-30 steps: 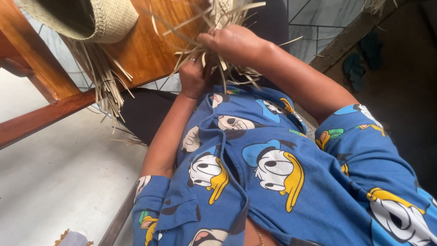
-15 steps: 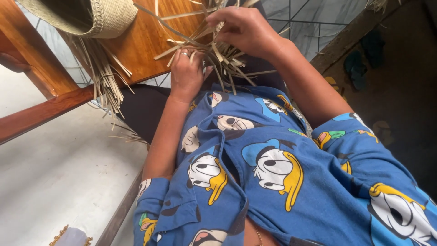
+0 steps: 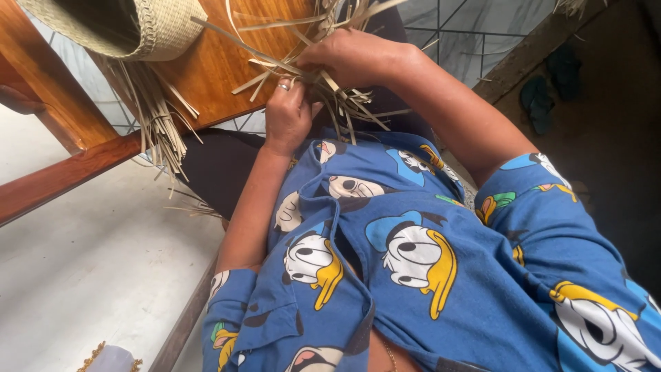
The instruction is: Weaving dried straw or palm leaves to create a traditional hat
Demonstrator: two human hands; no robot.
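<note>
At the top middle of my head view, both hands meet over a bundle of pale straw strips (image 3: 323, 83). The left hand (image 3: 288, 114), with a ring on one finger, is curled closed on strips at the lower side of the bundle, knuckles toward me. The right hand (image 3: 358, 58) sits just above it, fingers folded together over the crossing strands and pinching them. The two hands are almost touching, with the strips fanning out between and past them in every direction; several long ends run up and left across the wooden board (image 3: 213, 69), others hang down toward the blue printed shirt (image 3: 385, 275).

To the left, a woven straw basket (image 3: 138, 27) rests at the top edge of the frame, its rim turned toward me and loose unwoven ends (image 3: 155, 124) drooping from it over the board's lower edge (these ends hang well apart from the bundle in my hands). A brown wooden rail (image 3: 62, 186) runs diagonally below that, out to the left edge.

Open room lies mostly lower left, on the pale floor (image 3: 89, 275), and to the right, where darker ground holds a pair of sandals (image 3: 544, 89) well away from the hands. The forearms hem in the space directly below the bundle.
</note>
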